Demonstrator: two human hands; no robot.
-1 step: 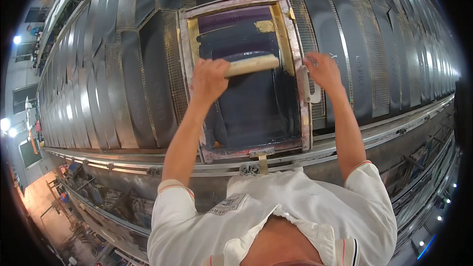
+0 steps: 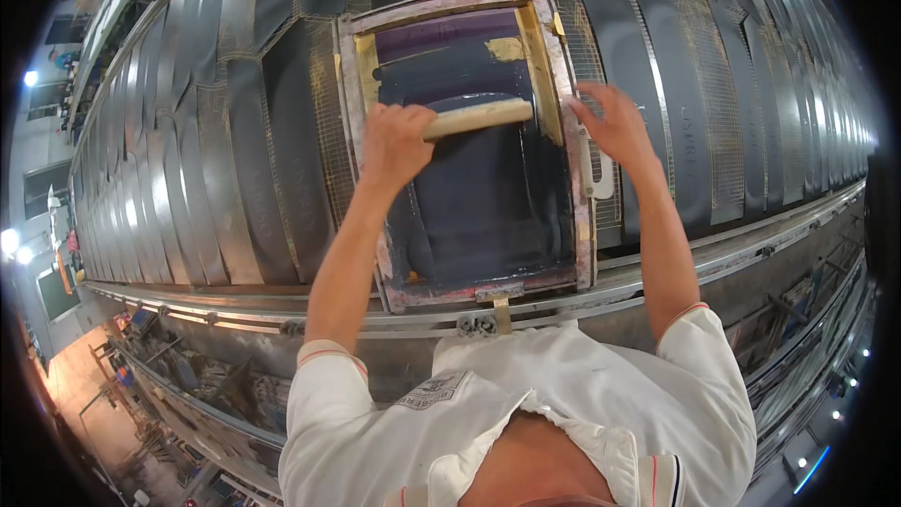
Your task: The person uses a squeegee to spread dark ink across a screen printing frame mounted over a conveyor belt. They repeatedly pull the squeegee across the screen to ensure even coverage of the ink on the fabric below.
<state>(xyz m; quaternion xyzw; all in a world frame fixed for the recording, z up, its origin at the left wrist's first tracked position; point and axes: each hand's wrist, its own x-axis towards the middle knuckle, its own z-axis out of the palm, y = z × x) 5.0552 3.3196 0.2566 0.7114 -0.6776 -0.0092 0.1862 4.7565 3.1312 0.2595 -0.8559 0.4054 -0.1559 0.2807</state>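
The left hand [image 2: 394, 143] is closed around the left end of a wooden-handled squeegee [image 2: 477, 117], its fingers wrapped over the handle so that the knuckles face up. The squeegee lies crosswise inside a rectangular screen-printing frame [image 2: 583, 225], roughly across its upper middle, with the pale handle running from the left hand toward the frame's right rail. Below the squeegee, the mesh [image 2: 479, 216] is coated in dark, glossy ink; above it the mesh looks purple-tinted, with a yellowish tape patch [image 2: 505, 48] near the upper right corner and yellowed tape along the inner edges.

The right hand [image 2: 612, 125] is at the frame's right rail, fingers spread wide and holding nothing; whether the palm actually presses on the rail or hovers just over it cannot be told. A small pale bracket [image 2: 598, 178] sits on the rail just below that hand.

The frame rests on a long tabletop [image 2: 225, 160] covered with dark fabric pieces [image 2: 282, 131] laid side by side in rows. A metal rail [image 2: 713, 263] runs along the near edge of the tabletop, and a small clamp [image 2: 495, 300] sits at the frame's near edge. The person wears a white short-sleeved shirt [image 2: 526, 413] with thin red trim at the cuffs.
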